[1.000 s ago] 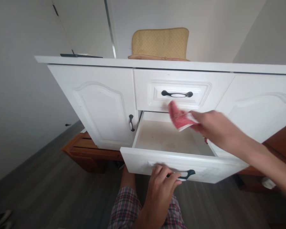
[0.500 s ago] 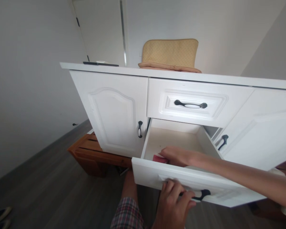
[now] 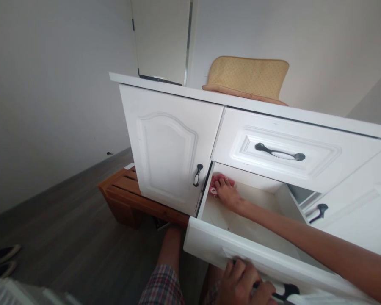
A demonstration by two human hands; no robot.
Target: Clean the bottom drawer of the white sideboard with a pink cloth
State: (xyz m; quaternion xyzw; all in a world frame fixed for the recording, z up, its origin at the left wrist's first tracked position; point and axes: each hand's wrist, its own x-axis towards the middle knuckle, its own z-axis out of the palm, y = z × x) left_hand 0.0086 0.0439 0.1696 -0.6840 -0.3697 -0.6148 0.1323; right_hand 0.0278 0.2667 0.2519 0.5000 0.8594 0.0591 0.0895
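1. Pink cloth [image 3: 216, 183] lies bunched in the far left corner of the open lower drawer [image 3: 238, 248], pressed to the drawer floor.
2. Right hand [image 3: 226, 192] reaches deep into the drawer, fingers spread flat over the cloth, pinning rather than gripping it.
3. Left hand [image 3: 246, 286] curls closed around the black drawer handle [image 3: 285, 291] on the near front panel.
4. White cabinet [image 3: 171, 148] has a shut upper drawer [image 3: 279, 148] just above.
5. Yellow cushion [image 3: 249, 78] leans against the wall on the cabinet top.
6. Brown wooden bench [image 3: 127, 199] sits on the floor, left of the drawer.
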